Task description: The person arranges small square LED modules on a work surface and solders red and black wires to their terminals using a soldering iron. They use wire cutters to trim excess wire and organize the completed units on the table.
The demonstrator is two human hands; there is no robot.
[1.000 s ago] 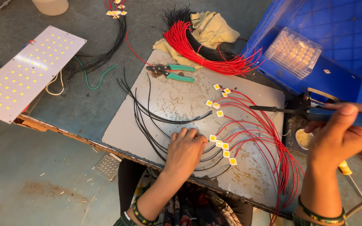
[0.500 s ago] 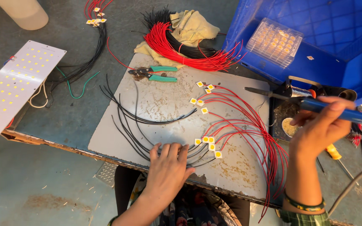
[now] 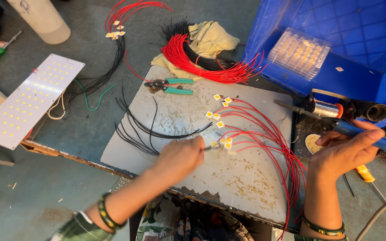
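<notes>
in the head view, the left hand (image 3: 180, 157) sits at the centre of the frame over the grey work plate (image 3: 246, 178) on the bench (image 3: 90, 129), blurred, its grip curled down onto the black wires (image 3: 148, 131) near the small yellow led chips (image 3: 225, 142) that end the red wires (image 3: 273, 138); whether the fingers pinch a wire or just press on it i cannot tell. at the right of the frame the right hand (image 3: 342, 151) has its grip closed around the blue handle of a soldering iron (image 3: 331, 117), whose metal tip points left over the plate's right edge. green-handled pliers (image 3: 170, 86) lie at the plate's upper edge, a bundle of red wires (image 3: 202, 62) on a yellow cloth (image 3: 211, 38) above them. a white led panel (image 3: 27, 100) lies at the left, a blue crate (image 3: 336, 40) at the upper right.
</notes>
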